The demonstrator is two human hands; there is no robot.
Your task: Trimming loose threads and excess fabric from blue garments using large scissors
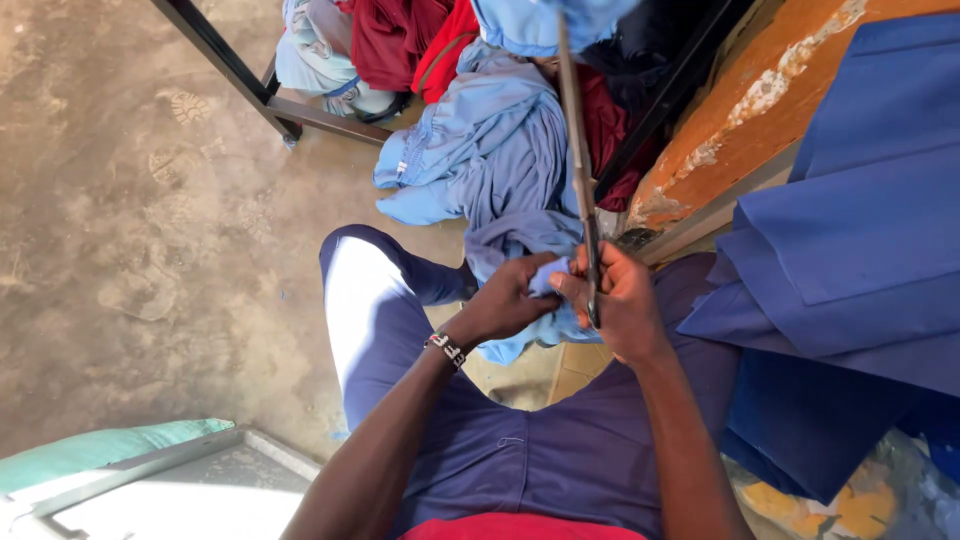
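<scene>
Bare concrete floor point(130, 200) spreads out on the left, marked with dusty shoe prints, and a dark metal frame point(240, 75) stands on it with red and pale garments heaped behind. Seated over this, the person wears purple trousers point(540, 450), knees apart so the lap gives room for the work. From the heap a light blue garment point(490, 150) trails down toward the lap, and its lower end is gathered between both hands. The left hand point(505, 300), a beaded bracelet point(446, 348) at its wrist, has its grip pinched on a small fold of the blue cloth, apparently pulling it taut and close to the eye. The right hand point(625, 305) is closed around a long dark rod-like tool point(580, 150), perhaps scissors seen edge-on; I cannot tell which. The tool rises steeply away from the hands, its near end right at the pinched fold. To the right, folded deep blue cloth point(860, 230) lies stacked against an orange wall edge point(750, 110), within easy reach
</scene>
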